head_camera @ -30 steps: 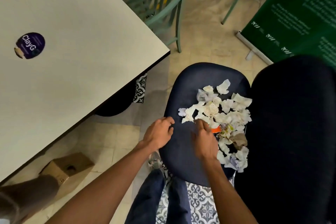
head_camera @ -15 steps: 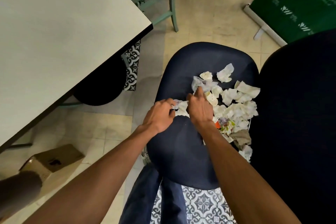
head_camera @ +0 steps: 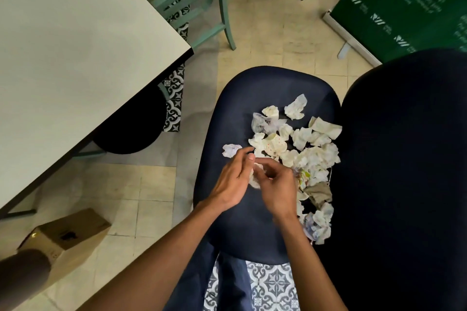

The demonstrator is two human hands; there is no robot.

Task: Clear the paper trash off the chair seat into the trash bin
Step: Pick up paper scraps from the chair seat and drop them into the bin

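The dark chair seat [head_camera: 242, 98] carries crumpled paper scraps [head_camera: 310, 154] heaped over its right half. One scrap [head_camera: 231, 149] lies apart at left; a brownish wad [head_camera: 319, 193] sits among them.

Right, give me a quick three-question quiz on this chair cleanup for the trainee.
1. True or false: the paper scraps lie on the table.
2. The brown crumpled piece lies: A) on the floor B) on the chair seat C) in the cardboard box.
3. Fill in: the white scrap sits between the two ____.
Key: 1 false; 2 B; 3 hands (left hand, right hand).
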